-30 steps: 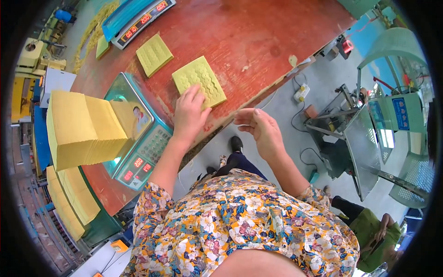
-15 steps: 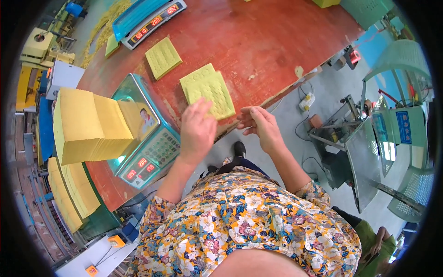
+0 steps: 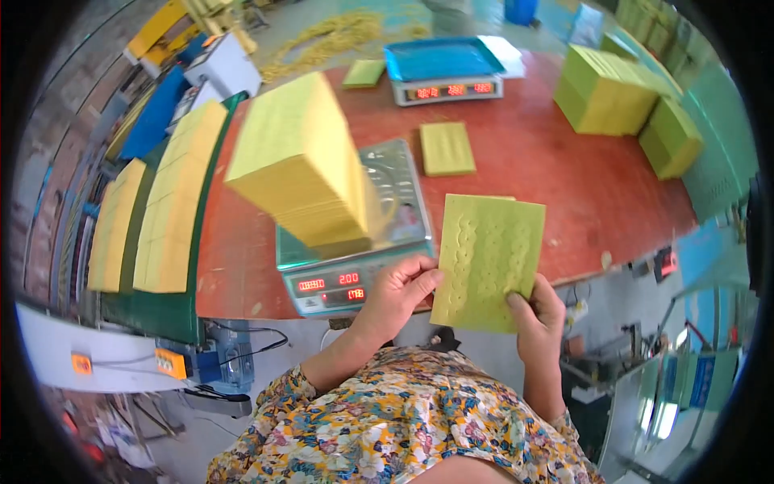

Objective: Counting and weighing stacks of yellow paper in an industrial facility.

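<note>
Lifted off the red table (image 3: pixel 564 185) since the earlier frame, the yellow sheet bundle (image 3: pixel 488 262) is now pinched between my left hand (image 3: pixel 399 294) and right hand (image 3: pixel 538 310), near the scale (image 3: pixel 355 266), ready for inspection.

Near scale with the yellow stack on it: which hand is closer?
Left. The left hand is right beside the scale, at its display corner, gripping the yellow sheet. The right hand holds the sheet's lower right, farther away.
</note>
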A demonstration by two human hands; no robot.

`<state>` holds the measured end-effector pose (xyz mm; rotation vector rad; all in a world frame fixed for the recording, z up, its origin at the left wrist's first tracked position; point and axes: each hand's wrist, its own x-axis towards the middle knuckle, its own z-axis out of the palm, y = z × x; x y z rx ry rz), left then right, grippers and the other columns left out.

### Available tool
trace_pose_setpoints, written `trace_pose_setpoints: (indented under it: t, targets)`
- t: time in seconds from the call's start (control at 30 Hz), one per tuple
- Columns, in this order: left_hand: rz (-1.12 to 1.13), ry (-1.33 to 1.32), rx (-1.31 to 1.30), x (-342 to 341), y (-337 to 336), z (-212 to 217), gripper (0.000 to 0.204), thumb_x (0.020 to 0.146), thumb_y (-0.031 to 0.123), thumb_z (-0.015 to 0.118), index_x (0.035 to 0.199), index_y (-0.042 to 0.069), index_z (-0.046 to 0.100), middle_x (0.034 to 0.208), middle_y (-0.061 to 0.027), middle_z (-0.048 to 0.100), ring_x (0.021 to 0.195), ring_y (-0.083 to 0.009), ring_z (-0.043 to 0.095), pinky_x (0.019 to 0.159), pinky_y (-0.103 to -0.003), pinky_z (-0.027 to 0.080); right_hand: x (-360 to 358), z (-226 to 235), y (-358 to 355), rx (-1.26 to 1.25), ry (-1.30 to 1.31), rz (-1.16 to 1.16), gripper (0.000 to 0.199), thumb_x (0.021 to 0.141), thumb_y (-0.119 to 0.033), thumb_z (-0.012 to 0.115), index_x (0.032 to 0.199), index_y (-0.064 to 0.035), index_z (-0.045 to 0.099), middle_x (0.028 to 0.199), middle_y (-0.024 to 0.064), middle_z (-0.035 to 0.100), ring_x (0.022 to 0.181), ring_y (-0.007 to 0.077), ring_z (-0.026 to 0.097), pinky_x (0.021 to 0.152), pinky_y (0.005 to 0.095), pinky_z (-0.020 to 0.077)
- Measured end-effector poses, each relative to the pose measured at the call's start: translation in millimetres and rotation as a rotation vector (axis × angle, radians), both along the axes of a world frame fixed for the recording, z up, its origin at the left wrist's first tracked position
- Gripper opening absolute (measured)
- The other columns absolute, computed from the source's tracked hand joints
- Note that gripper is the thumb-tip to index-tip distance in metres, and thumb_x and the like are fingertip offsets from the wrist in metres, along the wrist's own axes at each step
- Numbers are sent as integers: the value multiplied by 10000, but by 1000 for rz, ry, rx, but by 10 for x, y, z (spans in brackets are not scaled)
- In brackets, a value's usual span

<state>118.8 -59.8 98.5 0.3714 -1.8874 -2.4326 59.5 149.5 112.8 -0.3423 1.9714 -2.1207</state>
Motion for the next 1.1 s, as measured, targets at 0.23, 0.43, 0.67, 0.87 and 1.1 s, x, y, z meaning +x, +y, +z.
trace_pose_setpoints:
  t: [0.23, 0.43, 0.67, 0.87, 1.1]
  targets:
    - [264, 261, -302, 504, -1072, 1159, 171, 976, 180, 608, 870, 48, 635, 735, 23, 610, 652, -49, 558, 605, -216, 454, -93, 875, -1099, 116, 427, 161, 224, 879, -48, 622, 1082, 45, 637, 776, 2, 575, 721, 54, 506, 635, 217, 419]
    - [275, 364, -437, 16, -2343, 1692, 230, 915, 265, 640, 764, 91, 631, 679, 9, 608, 602, -77, 550, 555, -230, 402, -605, 1413, -2350, -121, 480, 230, 453, 864, -103, 684, 1284, 32, 579, 821, 27, 624, 730, 79, 533, 620, 251, 418]
    - [179, 180, -473, -176, -2825, 1458, 216, 907, 287, 655, 742, 153, 618, 647, 29, 600, 552, -57, 518, 526, -214, 373, -932, 1140, -2819, 77, 607, 149, 497, 833, -67, 737, 1294, 11, 569, 697, -7, 568, 594, 60, 484, 507, 230, 364]
    - [148, 159, -479, -133, -2842, 1320, 237, 908, 272, 648, 724, 133, 596, 643, 12, 593, 534, -72, 515, 501, -223, 371, -777, 1126, -2797, 230, 607, 52, 449, 775, -163, 763, 1181, -15, 645, 683, 36, 612, 618, 123, 577, 597, 299, 485]
    - [149, 171, -492, -181, -2806, 1276, 253, 928, 306, 642, 742, 142, 593, 634, 35, 575, 527, -51, 490, 493, -212, 345, -780, 1036, -2779, 272, 704, -52, 374, 763, -180, 758, 1102, -37, 691, 705, 48, 642, 633, 137, 606, 619, 311, 503]
